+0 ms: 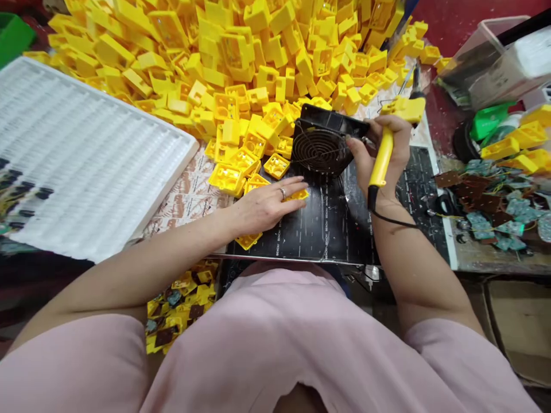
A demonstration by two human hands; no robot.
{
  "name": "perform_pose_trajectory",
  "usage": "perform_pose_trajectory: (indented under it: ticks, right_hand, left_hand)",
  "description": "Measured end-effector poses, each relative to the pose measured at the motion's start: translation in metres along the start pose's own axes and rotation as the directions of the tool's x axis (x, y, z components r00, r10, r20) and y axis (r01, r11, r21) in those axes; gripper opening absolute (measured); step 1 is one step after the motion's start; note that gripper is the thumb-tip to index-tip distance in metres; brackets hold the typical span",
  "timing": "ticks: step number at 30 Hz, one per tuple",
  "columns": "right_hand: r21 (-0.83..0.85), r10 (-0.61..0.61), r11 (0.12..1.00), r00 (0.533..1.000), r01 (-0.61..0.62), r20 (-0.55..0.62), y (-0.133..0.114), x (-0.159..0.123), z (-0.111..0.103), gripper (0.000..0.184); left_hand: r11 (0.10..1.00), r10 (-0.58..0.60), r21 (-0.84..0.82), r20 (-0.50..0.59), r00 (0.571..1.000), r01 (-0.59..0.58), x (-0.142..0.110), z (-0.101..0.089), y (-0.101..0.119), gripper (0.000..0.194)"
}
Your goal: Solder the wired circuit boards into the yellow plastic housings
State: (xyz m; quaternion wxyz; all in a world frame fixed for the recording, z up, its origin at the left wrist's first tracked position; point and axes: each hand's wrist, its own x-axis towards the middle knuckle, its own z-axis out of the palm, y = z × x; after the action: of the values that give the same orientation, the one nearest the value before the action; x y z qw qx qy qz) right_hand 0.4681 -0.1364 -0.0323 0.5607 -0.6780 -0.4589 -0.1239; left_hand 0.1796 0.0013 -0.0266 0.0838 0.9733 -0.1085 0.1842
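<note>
The yellow-handled tool [381,158], at two o'clock from the left hand [267,206], looks tucked into the right hand [398,148] so its thumb and fingers can also steady the black fan [319,151]; that grip is closed round the handle, thumb at the fan's edge. The left fingers lie straight over a yellow housing [302,194] on the worktop [307,244], apparently keeping it put; whether they pinch it, I cannot tell.

Two hands [267,205] [399,144], one fan [318,151], one soldering tool [382,159]; yellow housings [235,54] uncountable.
</note>
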Motion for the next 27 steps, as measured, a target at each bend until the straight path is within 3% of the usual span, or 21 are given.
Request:
perform_pose_trajectory:
  ticks: [3, 6, 9, 11, 13, 15, 18, 22, 27]
  right_hand:
    - [-0.024, -0.031, 0.999, 0.999, 0.031, 0.023, -0.003, 0.003, -0.014, 0.057]
    - [-0.046, -0.146, 0.988, 0.989, 0.145, -0.037, -0.025, -0.009, -0.043, 0.055]
    - [-0.055, -0.325, 0.945, 0.942, 0.322, -0.08, -0.06, -0.038, -0.066, 0.04]
    - [-0.027, -0.417, 0.909, 0.908, 0.416, -0.035, -0.08, -0.064, -0.072, 0.03]
    - [0.008, -0.428, 0.902, 0.893, 0.431, 0.138, -0.092, -0.087, -0.066, 0.035]
    - [0.038, -0.412, 0.907, 0.864, 0.42, 0.289, -0.098, -0.102, -0.052, 0.034]
    - [0.052, -0.385, 0.915, 0.829, 0.399, 0.406, -0.104, -0.112, -0.025, 0.022]
    - [0.042, -0.397, 0.902, 0.788, 0.429, 0.47, -0.109, -0.115, 0.003, 0.013]
    - [0.077, -0.451, 0.863, 0.695, 0.499, 0.56, -0.104, -0.114, 0.021, 0.025]
  left_hand:
    - [0.996, -0.066, -0.064, -0.179, 0.982, 0.055, -0.009, -0.023, 0.007, 0.041]
    - [0.977, -0.214, -0.085, -0.276, 0.937, 0.198, -0.035, -0.061, 0.021, 0.039]
    - [0.912, -0.409, -0.117, -0.325, 0.853, 0.393, -0.079, -0.087, 0.043, 0.066]
    - [0.854, -0.516, -0.118, -0.312, 0.798, 0.506, -0.112, -0.086, 0.055, 0.084]
    - [0.821, -0.568, -0.094, -0.23, 0.79, 0.563, -0.14, -0.073, 0.063, 0.093]
    - [0.837, -0.548, -0.07, -0.11, 0.83, 0.543, -0.161, -0.056, 0.066, 0.097]
    - [0.858, -0.513, -0.05, -0.017, 0.858, 0.511, -0.174, -0.041, 0.066, 0.094]
    - [0.794, -0.608, -0.019, -0.003, 0.794, 0.608, -0.172, -0.044, 0.072, 0.074]
    - [0.677, -0.733, 0.084, -0.007, 0.68, 0.731, -0.162, -0.053, 0.07, 0.057]
